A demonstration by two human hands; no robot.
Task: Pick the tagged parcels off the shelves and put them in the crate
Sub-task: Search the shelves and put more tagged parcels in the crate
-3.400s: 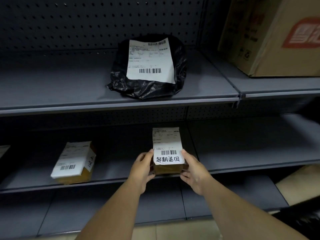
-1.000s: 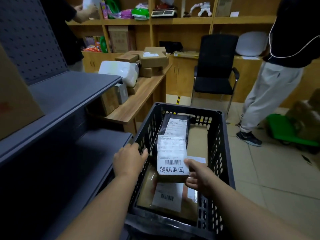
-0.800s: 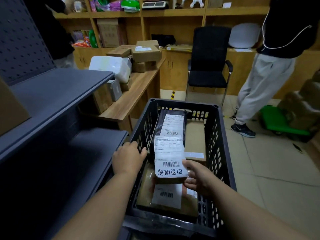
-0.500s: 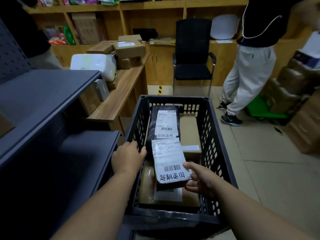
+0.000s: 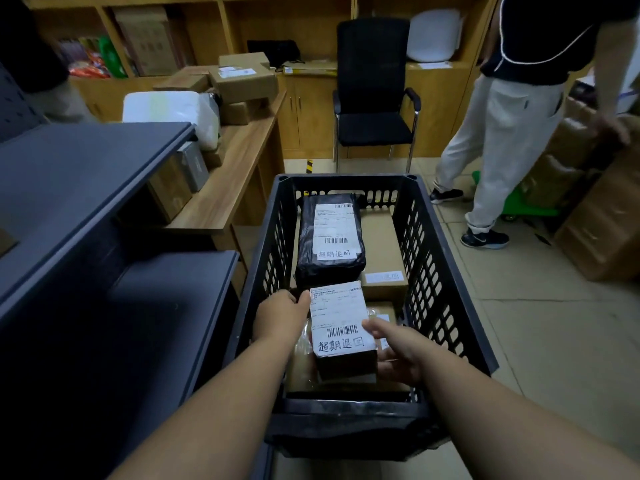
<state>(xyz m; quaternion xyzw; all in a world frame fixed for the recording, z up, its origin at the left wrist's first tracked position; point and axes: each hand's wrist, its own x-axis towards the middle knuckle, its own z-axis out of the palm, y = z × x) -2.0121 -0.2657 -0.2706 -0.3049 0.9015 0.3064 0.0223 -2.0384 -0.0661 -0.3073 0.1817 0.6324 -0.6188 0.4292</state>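
Inside the black slotted plastic crate (image 5: 429, 271), the right hand (image 5: 398, 351) is gripping the small brown white-labelled cardboard parcel (image 5: 341, 327) while the left hand (image 5: 280, 318) is steadying it with relaxed fingers; releasing early risks it toppling off the uneven parcels beneath.

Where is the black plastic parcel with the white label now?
The black plastic parcel lies in the crate at its far left, beside a brown box, just beyond the small parcel.

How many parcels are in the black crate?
4 show: a black bag parcel at the back, a brown box beside it, the small labelled box between both hands, and a wrapped one underneath. More may be hidden.
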